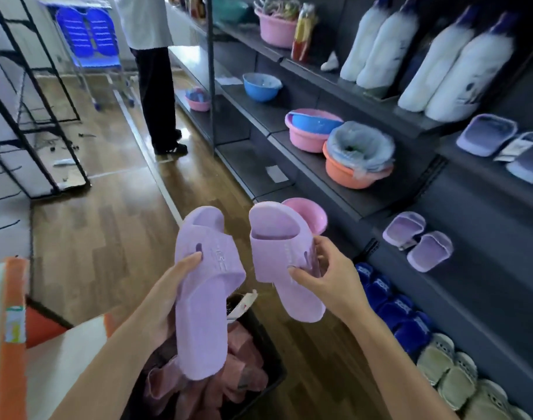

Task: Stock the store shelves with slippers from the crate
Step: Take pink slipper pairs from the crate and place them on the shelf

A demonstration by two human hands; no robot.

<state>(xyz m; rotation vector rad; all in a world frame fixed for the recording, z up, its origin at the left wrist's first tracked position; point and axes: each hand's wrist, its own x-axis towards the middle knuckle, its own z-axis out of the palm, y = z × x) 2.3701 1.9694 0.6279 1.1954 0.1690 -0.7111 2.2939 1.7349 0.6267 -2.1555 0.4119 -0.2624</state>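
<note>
**Left hand** (pixel 168 295): fingers (pixel 192 257) curled round the side of a lilac slipper (pixel 204 286), grasping it at the strap. The slipper is held lengthwise, with its near end hanging over the crate.

**Right hand** (pixel 326 277): fingers (pixel 323 244) and thumb pinch the strap edge of a second slipper (pixel 277 256), also lilac. It is held just right of the first one, with a gap between them.

**Crate** (pixel 271 344): black, on the wood floor (pixel 92 237), below both hands. It holds dusky pink slippers (pixel 244 368), and a white tag (pixel 244 301) shows at its far edge.

**Shelves** (pixel 471 283): dark, running along the right.
- Middle tier, near: a lilac pair (pixel 417 237).
- Tier above: a lavender pair (pixel 501 147).
- Bottom tier: blue slippers (pixel 389 301), then beige slippers (pixel 453 374) nearer.
- Farther along: a pink basin (pixel 310 213) just behind the second slipper, and an orange basin (pixel 353 174) lined with plastic.
- Top tier: white bottles (pixel 411 56).

**Person** (pixel 153 71): stands far down the aisle in a white top and dark trousers.
</note>
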